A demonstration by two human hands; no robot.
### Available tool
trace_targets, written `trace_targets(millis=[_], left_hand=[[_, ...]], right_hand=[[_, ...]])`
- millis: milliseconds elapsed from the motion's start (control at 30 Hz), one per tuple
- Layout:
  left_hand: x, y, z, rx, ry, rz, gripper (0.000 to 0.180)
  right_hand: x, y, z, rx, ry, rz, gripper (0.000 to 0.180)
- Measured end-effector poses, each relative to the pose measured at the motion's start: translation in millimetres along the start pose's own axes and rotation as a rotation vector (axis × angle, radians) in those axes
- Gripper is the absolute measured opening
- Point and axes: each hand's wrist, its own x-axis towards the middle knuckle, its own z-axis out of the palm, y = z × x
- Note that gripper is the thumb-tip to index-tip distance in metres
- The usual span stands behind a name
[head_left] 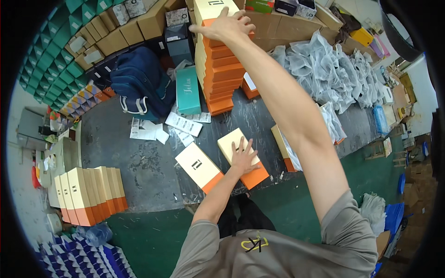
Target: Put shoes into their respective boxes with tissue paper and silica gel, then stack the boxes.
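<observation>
Right hand [227,25] stretched far forward, fingers spread, palm flat on top box of tall stack of orange and cream boxes [219,69]; nothing gripped. Left hand [244,157] open too, fingers splayed, pressed flat on cream lid of box [243,157] lying at near edge of dark worktop [139,162] (orange base showing at near end). Second cream-lidded box [199,167] lying just beside, to left, not touched. Teal box [187,90] upright near foot of stack, blue backpack [139,83] to its left, white paper slips [148,129] scattered in front. Heap of white foam sleeves [333,74] across right side of worktop. Row of cream and orange boxes [90,194] standing on edge, far left, well apart from both hands.
</observation>
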Motion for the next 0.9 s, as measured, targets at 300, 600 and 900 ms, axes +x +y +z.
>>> trace_targets(millis=[300,600,900], left_hand=[[-51.1,-54.0,-14.5,-0.058,-0.104,-0.119,0.074],[56.1,1.8,-134.2,-0.672,1.014,-0.062,0.018],[243.2,54.1,-0.5,-0.550,0.284,-0.128,0.055]], right_hand=[[-26.0,0.4,-106.3,0.461,0.040,-0.237,0.092],[-51.0,131.3,-103.7,0.743,0.564,-0.362,0.103],[-459.7,479.4,-89.0,0.309,-0.281,0.205,0.107]])
